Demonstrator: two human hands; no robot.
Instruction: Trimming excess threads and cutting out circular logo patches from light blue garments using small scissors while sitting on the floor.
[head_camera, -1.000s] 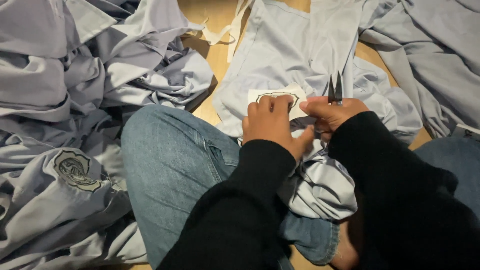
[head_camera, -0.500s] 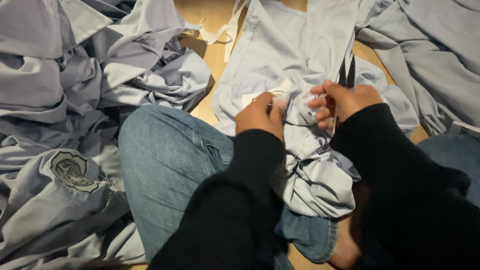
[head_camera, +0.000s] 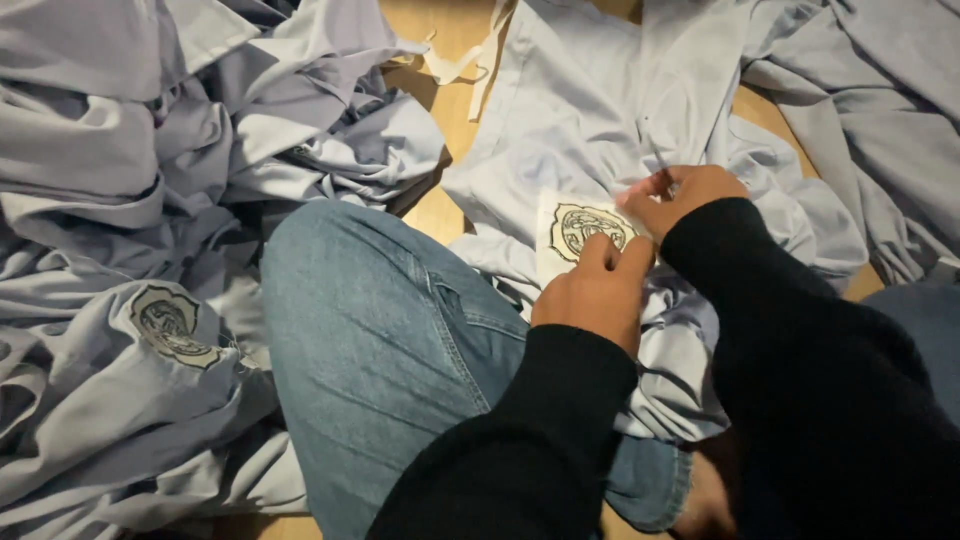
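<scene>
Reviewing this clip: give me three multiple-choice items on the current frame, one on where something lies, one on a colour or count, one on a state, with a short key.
1. Where does the badge patch under the left hand lie?
A. on the pale blue shirt
B. on the bare wooden floor
C. on the jeans knee

2. How many crest badges show in all?
A. one
B. two
C. four

3. How is the shirt pile at the left?
A. hung on hangers
B. folded in a neat stack
C. crumpled and loose

Key: 1 A, the patch rests on the shirt's fabric beside the right hand. 2 B, one by the hands and a second badge on the heap. 3 C, the cloth lies in wrinkled folds.
</scene>
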